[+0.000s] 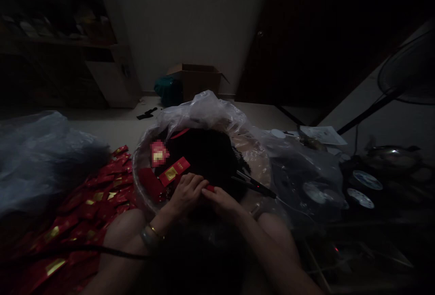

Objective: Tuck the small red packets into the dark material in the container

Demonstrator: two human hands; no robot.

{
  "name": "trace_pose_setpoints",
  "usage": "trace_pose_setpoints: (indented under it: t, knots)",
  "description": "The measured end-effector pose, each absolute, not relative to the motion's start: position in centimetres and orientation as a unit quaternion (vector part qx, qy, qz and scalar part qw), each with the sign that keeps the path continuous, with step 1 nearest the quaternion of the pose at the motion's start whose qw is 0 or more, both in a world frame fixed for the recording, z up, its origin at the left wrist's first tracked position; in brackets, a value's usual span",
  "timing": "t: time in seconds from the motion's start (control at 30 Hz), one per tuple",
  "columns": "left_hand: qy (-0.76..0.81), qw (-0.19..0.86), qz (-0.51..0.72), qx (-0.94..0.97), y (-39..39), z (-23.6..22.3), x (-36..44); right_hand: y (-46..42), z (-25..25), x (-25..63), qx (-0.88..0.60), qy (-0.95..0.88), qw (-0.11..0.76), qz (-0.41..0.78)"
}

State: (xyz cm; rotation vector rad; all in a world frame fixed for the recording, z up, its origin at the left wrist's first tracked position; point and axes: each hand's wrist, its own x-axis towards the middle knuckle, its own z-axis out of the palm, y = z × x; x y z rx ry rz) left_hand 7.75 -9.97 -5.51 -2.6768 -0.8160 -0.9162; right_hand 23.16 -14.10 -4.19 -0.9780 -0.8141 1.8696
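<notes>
In front of me stands a round tub (136, 170) lined with clear plastic, with a black heap (207, 154) in it. Over its near side my two hands meet. My left hand (189, 191), wearing bangles at the wrist, has its fingers closed on a small red packet (210, 188). My right hand (220, 199) pinches the same packet from the other side; most of it is hidden. Just beyond the left hand lies a red packet with a gold print (174, 171). Right of the hands rests a slim black tool (256, 185) like a hair straightener, with a cord and red light.
A big pile of red packets (98, 195) spreads on the left, beside a bulky plastic bag (47, 159). Farther off are a cardboard box (200, 79) and a teal bag (168, 89). To the right are a clear plastic bag (306, 172) and a fan (408, 70). The room is dim.
</notes>
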Motion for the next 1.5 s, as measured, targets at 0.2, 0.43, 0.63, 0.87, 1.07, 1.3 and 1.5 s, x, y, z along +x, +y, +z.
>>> trace_pose_setpoints:
  t: [0.2,0.43,0.63,0.87,1.07,1.3,1.5]
  knots:
    - [-0.252,0.076,-0.318,-0.911,-10.0,-5.1,8.1,-13.8,-4.4,23.3,-0.378,-0.325,0.457,0.736]
    - [-0.269,0.084,-0.319,-0.905,-10.2,-5.0,8.2,-13.0,-4.9,23.6,-0.375,-0.295,0.476,0.739]
    - [-0.339,0.095,-0.275,-0.894,-10.2,-5.1,7.9,-12.7,-4.2,23.9,-0.350,-0.288,0.443,0.774]
    - [-0.336,0.044,-0.262,-0.904,-10.0,-5.7,7.7,-13.1,-2.0,25.2,-0.293,-0.308,0.347,0.836]
    - [-0.345,0.019,-0.235,-0.909,-10.2,-5.7,8.0,-12.4,-2.5,24.6,-0.318,-0.313,0.348,0.824]
    - [-0.445,0.034,-0.285,-0.849,-10.0,-5.4,8.3,-10.2,-0.1,28.2,-0.357,-0.374,0.270,0.812]
    - [-0.516,-0.022,-0.265,-0.814,-9.5,-4.9,8.3,-2.9,-1.0,31.9,-0.693,-0.530,0.255,0.417]
